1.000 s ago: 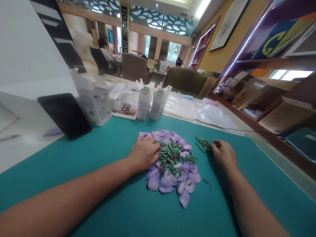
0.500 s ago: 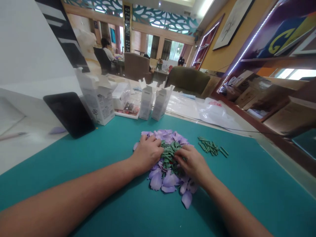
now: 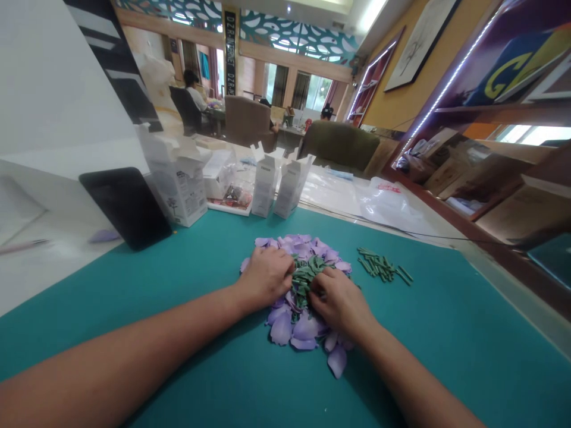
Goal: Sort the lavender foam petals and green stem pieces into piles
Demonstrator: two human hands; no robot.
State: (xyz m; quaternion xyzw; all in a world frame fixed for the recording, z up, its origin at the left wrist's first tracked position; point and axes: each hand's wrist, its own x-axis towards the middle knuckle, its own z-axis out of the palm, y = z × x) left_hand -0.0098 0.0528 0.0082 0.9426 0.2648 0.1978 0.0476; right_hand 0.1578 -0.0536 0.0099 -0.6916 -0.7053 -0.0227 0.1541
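Since the earlier frame, the right hand [image 3: 339, 302] had drawn in nearer the left hand [image 3: 266, 277], the two now almost meeting over the green strips [image 3: 304, 278] on top of the lilac petals [image 3: 282, 329]. The heap lay in the middle of the teal mat [image 3: 446, 356], toward its far side. Both hands were curled narrowly, the left cupped on the heap's left side and the right with its fingers pushed in among the strips; whether either held a piece I could not tell, since the fingers hid it. The likeliest trouble seemed to be a hasty sweep or pull, which could scatter the light petals across the mat or tangle strips among them. Pressing too hard might crease the petals. A careless reach right could also knock the loose sticks [image 3: 383, 266] out of their cluster, mixing them with the heap
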